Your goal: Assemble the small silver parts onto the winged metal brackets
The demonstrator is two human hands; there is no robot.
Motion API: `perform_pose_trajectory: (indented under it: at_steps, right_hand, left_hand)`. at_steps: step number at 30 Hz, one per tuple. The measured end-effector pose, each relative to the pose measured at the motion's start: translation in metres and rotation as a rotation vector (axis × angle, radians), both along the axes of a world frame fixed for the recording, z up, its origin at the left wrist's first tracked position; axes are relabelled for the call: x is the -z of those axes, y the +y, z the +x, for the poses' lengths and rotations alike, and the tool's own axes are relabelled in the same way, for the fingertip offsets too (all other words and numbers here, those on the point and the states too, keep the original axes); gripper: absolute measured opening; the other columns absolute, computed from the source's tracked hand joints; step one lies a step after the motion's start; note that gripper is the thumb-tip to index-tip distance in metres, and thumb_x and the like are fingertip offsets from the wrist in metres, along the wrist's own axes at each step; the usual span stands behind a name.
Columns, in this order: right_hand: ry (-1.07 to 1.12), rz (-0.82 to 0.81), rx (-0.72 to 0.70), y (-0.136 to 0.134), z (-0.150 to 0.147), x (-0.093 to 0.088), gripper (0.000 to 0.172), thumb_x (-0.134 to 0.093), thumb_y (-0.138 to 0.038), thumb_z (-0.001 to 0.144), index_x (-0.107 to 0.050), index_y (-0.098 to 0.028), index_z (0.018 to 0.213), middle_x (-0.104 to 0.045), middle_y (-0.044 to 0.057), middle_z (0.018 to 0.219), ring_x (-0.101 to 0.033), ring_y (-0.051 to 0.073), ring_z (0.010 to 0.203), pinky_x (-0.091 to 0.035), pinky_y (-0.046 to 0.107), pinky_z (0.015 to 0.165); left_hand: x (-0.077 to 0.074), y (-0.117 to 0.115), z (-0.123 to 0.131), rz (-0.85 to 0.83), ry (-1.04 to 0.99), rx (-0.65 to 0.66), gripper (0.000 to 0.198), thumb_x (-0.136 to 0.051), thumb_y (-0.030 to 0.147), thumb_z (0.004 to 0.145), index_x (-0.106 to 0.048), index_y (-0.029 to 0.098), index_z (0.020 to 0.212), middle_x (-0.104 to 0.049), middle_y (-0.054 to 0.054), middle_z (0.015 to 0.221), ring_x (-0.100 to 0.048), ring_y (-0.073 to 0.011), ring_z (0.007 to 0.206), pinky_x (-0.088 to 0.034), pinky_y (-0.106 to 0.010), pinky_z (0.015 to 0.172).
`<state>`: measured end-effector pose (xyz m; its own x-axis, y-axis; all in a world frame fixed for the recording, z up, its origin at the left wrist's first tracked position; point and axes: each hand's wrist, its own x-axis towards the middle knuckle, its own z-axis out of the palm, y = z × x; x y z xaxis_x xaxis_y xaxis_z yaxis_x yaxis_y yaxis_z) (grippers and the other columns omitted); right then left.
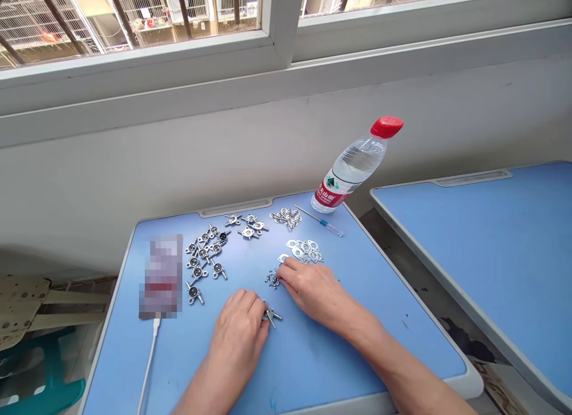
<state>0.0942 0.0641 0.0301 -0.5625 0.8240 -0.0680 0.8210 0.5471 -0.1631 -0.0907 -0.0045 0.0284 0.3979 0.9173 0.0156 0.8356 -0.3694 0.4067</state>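
My left hand [241, 325] is closed on a small silver metal fitting with thin prongs [271, 315], low over the blue desk. Fingertips of my right hand [313, 284] are pinched together at the edge of a small pile of screws [272, 278]; whether a screw is between them is hidden. Just behind that hand lie flat metal plates with holes [308, 249]. Farther back is a heap of small silver plates [286, 217]. Several similar metal fittings [203, 253] are spread left of centre, with a few more [252, 225] toward the back.
A screwdriver with a clear handle [328, 225] lies by a water bottle with a red cap [351, 171] at the back right. On the left is a blurred phone [163, 275] with a white cable [149, 355]. A second blue desk [491, 242] stands to the right, beyond a gap.
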Motion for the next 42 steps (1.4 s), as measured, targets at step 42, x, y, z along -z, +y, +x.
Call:
perform_pose_trajectory:
  at_steps: [42]
  right_hand:
    - [0.335,-0.472,-0.019,-0.017,-0.008,-0.021,0.019,-0.055,-0.002,0.084,-0.059,-0.017,0.074,-0.062,0.000,0.077,-0.054,0.012,0.067,-0.037,0.024,0.061]
  left_hand:
    - [0.002,0.000,0.001,0.039,0.039,0.009,0.017,-0.056,0.005,0.082,-0.052,0.020,0.079,-0.059,-0.001,0.082,-0.055,-0.0204,0.076,-0.047,-0.032,0.065]
